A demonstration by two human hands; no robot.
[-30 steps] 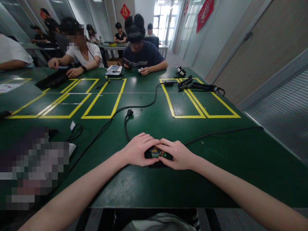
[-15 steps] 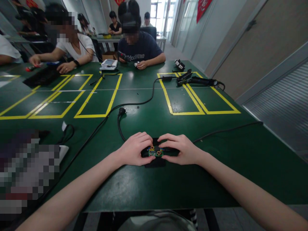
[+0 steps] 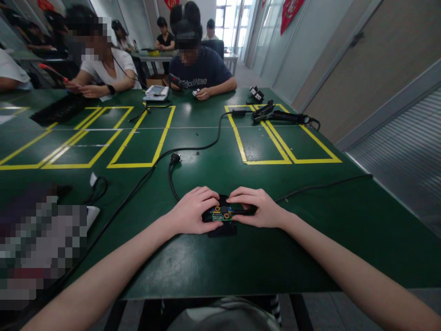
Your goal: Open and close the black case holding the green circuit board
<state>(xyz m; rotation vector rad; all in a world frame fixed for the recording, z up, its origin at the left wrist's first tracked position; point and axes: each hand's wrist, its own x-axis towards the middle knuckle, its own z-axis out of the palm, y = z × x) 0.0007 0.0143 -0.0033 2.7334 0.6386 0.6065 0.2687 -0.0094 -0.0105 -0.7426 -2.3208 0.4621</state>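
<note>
Between my hands sits a small green circuit board [image 3: 222,216] with two copper-coloured ring coils and a dark block on it. My left hand [image 3: 193,210] grips its left end, thumb at the near edge and fingers curled over the far side. At the right end, my right hand [image 3: 260,209] pinches around the board with thumb and fingers. Black cables run off under both hands. Beneath the board lies a flat black piece [image 3: 222,230], partly covered. What the palms hide cannot be made out.
A black plug [image 3: 175,158] and a long black cable [image 3: 189,149] lie across the green table [image 3: 193,271]. Yellow tape marks rectangles farther back. A dark tool-like object [image 3: 282,116] rests back right. Two co-workers handle things across the table. A blurred-out object [image 3: 51,248] lies left.
My fingers shift slightly around the board, and both hands sit a little higher in view. The co-worker at the left has brought both hands together and raised a red-tipped object.
</note>
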